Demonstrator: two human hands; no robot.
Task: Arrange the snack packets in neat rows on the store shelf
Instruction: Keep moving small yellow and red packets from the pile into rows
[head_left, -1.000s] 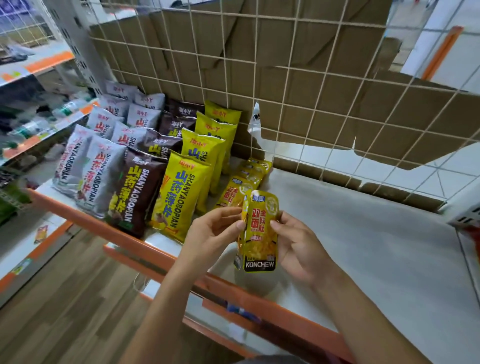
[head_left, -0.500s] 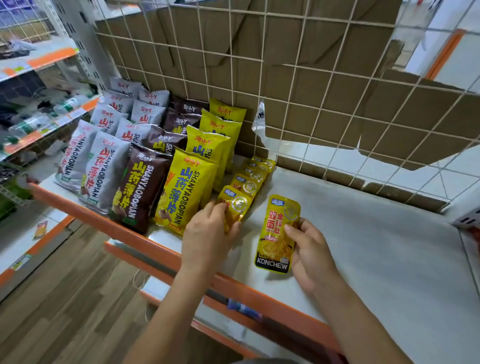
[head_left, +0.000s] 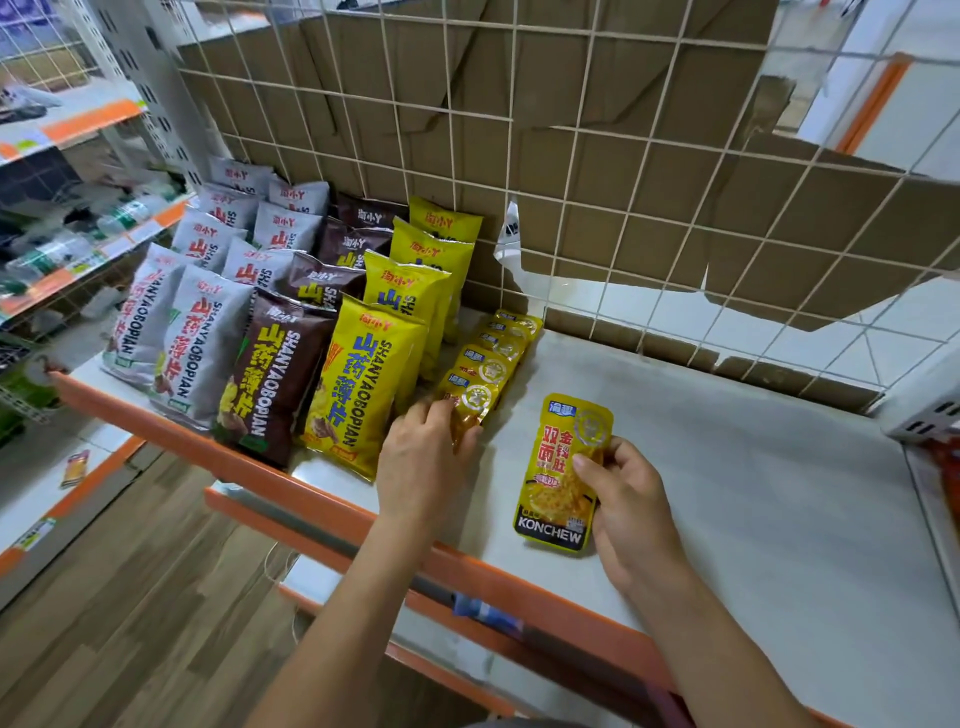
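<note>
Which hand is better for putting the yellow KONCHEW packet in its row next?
Right. The right hand holds the KONCHEW packet, lying on the shelf; the left hand is busy gripping the front small packet of the neighbouring row.

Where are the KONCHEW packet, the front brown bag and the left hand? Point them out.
KONCHEW packet (head_left: 558, 457): head view, on its printed front, centre.
front brown bag (head_left: 270, 379): head view, middle of its front face.
left hand (head_left: 421, 457): head view, back of the hand.
</note>
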